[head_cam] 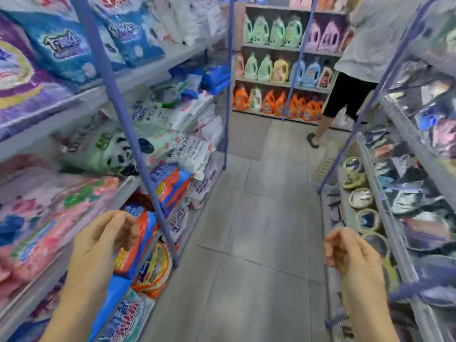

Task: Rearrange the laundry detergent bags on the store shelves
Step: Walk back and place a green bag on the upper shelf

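Stacked flat along the left shelves (84, 95): purple detergent bags (22, 77) and blue detergent bags (61, 45) up top, pink detergent bags (49, 218) lower down, a panda-printed green bag (108, 151) at mid-level, orange-and-blue detergent bags (138, 243) low by the blue upright (122, 124). Hovering in front of those orange-and-blue ones, the left hand (103, 243), grip loosely curled, clamped on nothing. Probably soft, slumping and fairly heavy, with slick film; best taken with both hands at opposite edges or scooped from under the belly, not pinched by a corner. Past the tiled floor (259, 243), at the aisle's end, rows of detergent bottles (276, 70) and another person (365, 58). Over at the right, the right hand (350, 255), grip likewise loosely curled and empty, beside a rack of blurred small goods (407, 193).
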{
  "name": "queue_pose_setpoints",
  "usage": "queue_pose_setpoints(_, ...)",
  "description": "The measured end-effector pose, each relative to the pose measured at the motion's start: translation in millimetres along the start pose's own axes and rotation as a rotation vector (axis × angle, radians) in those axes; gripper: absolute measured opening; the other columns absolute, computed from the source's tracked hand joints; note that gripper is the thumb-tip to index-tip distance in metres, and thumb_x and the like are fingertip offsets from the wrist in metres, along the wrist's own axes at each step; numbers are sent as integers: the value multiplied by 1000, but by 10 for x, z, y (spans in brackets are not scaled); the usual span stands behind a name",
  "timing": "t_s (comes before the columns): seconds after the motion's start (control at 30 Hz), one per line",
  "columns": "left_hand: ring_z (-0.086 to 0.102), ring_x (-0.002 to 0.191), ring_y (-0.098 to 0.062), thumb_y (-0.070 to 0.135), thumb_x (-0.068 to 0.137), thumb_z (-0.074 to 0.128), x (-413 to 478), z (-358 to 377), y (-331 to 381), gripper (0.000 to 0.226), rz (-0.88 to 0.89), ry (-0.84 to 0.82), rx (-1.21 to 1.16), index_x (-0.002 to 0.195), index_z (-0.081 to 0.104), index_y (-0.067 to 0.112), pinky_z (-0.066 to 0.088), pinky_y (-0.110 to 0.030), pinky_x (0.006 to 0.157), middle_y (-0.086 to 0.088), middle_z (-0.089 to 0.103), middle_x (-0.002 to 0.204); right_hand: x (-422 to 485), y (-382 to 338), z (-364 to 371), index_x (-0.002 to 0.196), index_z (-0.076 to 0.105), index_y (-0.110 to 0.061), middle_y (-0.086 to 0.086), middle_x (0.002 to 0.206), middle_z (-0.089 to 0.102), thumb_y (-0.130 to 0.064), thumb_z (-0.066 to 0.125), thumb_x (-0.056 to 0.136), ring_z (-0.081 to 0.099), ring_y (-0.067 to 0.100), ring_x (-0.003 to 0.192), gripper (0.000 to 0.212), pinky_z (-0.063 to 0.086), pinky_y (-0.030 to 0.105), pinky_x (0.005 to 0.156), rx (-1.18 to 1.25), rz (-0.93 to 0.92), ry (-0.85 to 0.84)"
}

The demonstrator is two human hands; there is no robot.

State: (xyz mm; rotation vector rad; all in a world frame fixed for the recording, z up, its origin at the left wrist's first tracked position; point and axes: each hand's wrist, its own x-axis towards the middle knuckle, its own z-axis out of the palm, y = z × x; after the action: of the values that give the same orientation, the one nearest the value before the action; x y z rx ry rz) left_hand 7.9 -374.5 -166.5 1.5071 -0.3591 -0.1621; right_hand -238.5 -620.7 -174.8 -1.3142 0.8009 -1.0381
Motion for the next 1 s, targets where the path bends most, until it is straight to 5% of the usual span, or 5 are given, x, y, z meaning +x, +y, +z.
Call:
queue_pose_setpoints(0.8,55,48,-3,16,96,47,3775,1643,-499,41,-21,344,15,62,70,22,43,-12,46,4,62,54,4895,606,2424,71,58,-6,1,49,54,-17,38,100,43,9,44,37,37,16,42,23,49,-300)
queue_pose_setpoints(1.0,56,51,-6,14,97,47,4181,1719,-578,40,-20,504,63,67,71,24,43,-11,48,0,64,57,5662,817,3354,70,59,-7,0,49,55,-13,39,100,44,7,44,36,37,15,42,22,32,-504)
